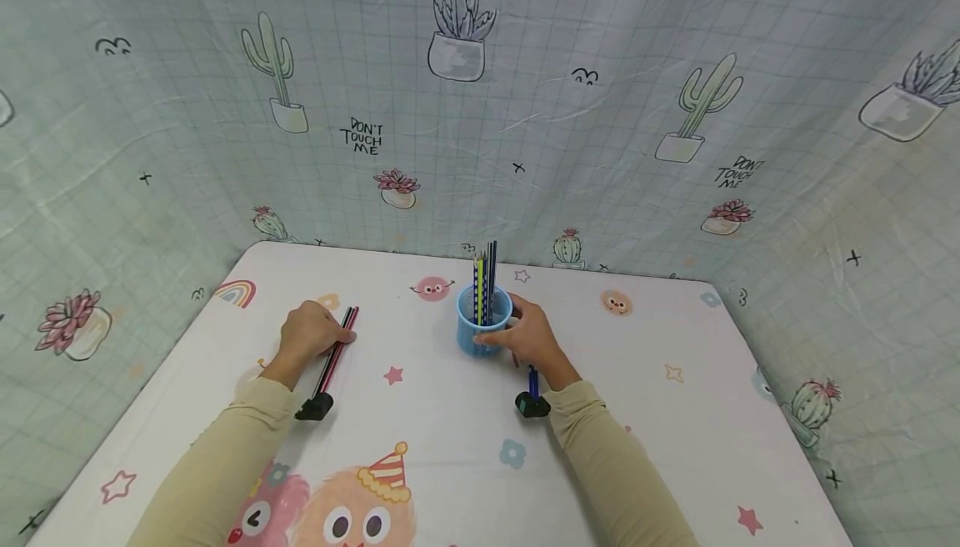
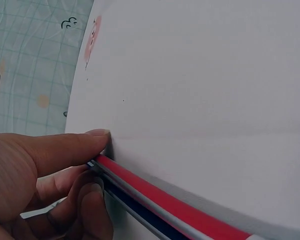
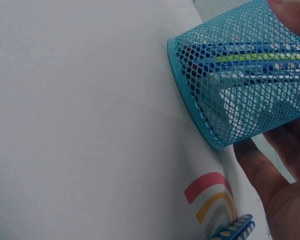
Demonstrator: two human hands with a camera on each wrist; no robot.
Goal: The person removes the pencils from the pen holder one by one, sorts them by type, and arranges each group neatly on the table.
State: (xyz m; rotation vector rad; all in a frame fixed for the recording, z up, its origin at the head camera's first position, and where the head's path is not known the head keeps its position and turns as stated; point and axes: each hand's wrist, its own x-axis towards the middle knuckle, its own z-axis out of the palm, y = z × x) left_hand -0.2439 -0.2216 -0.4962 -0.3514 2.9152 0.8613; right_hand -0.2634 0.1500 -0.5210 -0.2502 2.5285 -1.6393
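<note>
At the centre of the head view, the right hand (image 1: 528,334) is wrapping its fingers and thumb around a blue mesh cup (image 1: 483,323), which is standing upright on the surface (image 1: 675,414) with several pencils (image 1: 485,284) sticking up out of it; the grip looks meant to be steadying the cup so it is not tipping under the tall load. Left of centre, the left hand (image 1: 309,332) is pinching the near end of a small bundle of red and dark pencils (image 1: 339,348) lying flat on the surface, thumb on top and fingers curling beneath, as the left wrist view is showing; holding them together this way is probably keeping them from rolling apart. How many pencils are sitting in that bundle is hard to count, since they are overlapping. The right wrist view is cutting off the cup's rim and showing only part of the palm (image 3: 282,190). One more blue pencil (image 1: 533,382) is lying below the right wrist, mostly hidden by the arm. Dark wrist mounts are blocking a little of the surface.
</note>
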